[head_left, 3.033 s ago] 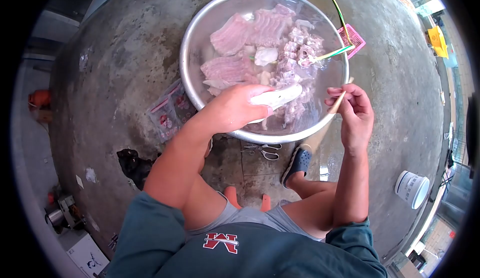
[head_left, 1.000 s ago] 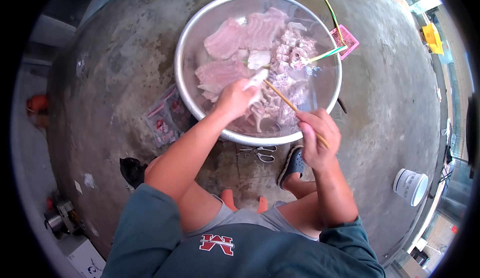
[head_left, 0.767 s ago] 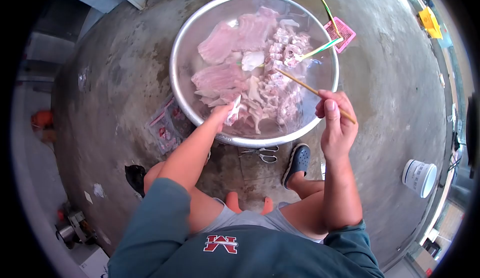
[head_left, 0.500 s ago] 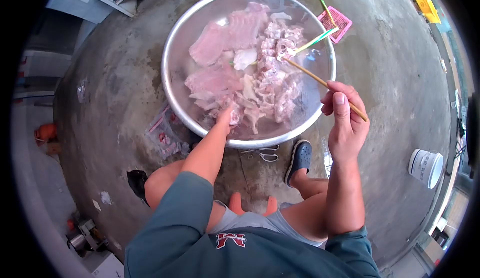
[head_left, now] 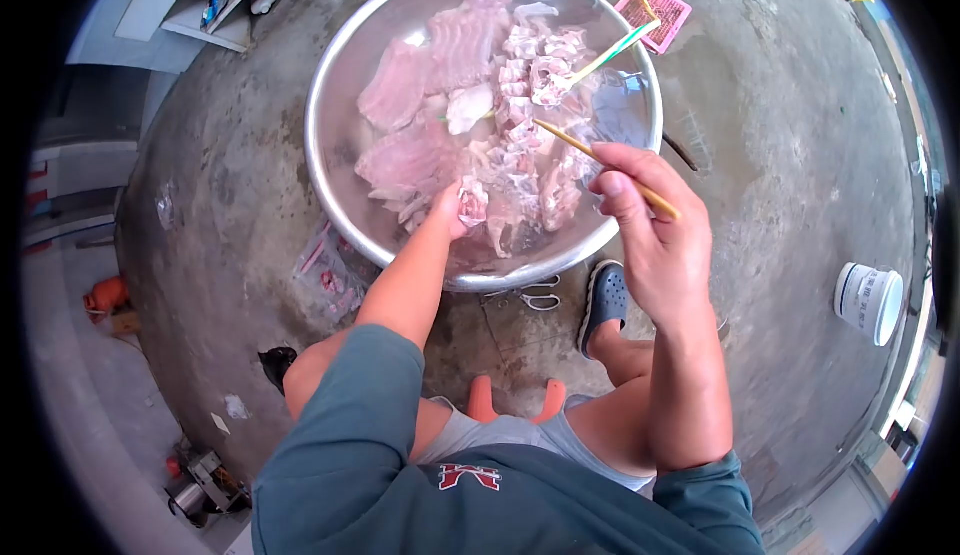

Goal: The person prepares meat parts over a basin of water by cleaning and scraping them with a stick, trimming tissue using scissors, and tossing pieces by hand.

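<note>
A wide metal basin (head_left: 318, 155) full of water holds pale pink slabs of raw meat (head_left: 470, 40) and several bony pieces (head_left: 515, 80). Low inside its near side, my left hand (head_left: 449, 212) is closed around a bony meat piece (head_left: 473, 203). My right hand (head_left: 655, 230) grips a thin wooden stick, perhaps a chopstick (head_left: 570, 142), over the basin's right side. The stick's tip points down at the meat; whether it touches is unclear. A green and white hose (head_left: 615, 50) reaches over the rim into the basin.
A pink plastic basket (head_left: 672, 15) sits beyond the basin's right rim. Scissors (head_left: 540, 302) and a plastic bag with meat scraps (head_left: 328, 275) lie by its near edge. On the right stands a white bucket (head_left: 868, 303). Shelving (head_left: 215, 20) is at upper left.
My left hand has lifted slightly, bringing the bony piece into clearer view. My right hand has moved left and a little down with the stick. The whole view has shifted slightly.
</note>
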